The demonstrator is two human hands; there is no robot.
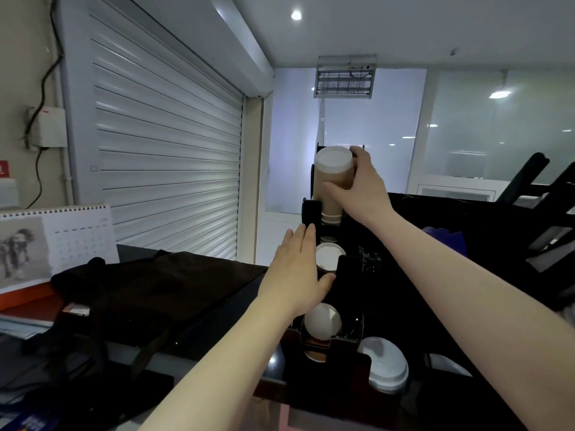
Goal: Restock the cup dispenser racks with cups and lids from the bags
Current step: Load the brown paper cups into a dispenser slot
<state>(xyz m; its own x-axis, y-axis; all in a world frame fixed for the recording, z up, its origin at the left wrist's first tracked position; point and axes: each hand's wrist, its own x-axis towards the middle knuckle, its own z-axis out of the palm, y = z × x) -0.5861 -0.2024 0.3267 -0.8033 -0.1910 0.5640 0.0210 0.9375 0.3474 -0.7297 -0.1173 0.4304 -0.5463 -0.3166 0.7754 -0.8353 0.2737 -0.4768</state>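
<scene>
A: What could go wrong here?

B: Start big. The counter (130, 247) has a black bag (140, 293) lying on its left part. If the rack (350, 270) slides that way, it bumps the bag.

A: Would the rack slide?

B: It might. It is tall and thin. The left hand (295, 275) lies flat against its side. The fingers are straight and it holds nothing. I think it is there to steady the rack. Without that hand, a hard push from above could tip the rack.

A: And the cups?

B: The right hand (364, 188) is wrapped around a stack (333, 178) of brown cups. The stack is rims down at the top slot of the rack, and its low end is just inside. If it goes in crooked, it may jam or squash a rim.

A: Could cups fall?

B: Yes. With a loose hold, the bottom ones may slip off and drop onto the cups in the slots below.

A: Anything smaller?

B: The white lids (385, 365) sit low on the right, under the right arm. That arm could knock them loose when it comes down.
</scene>
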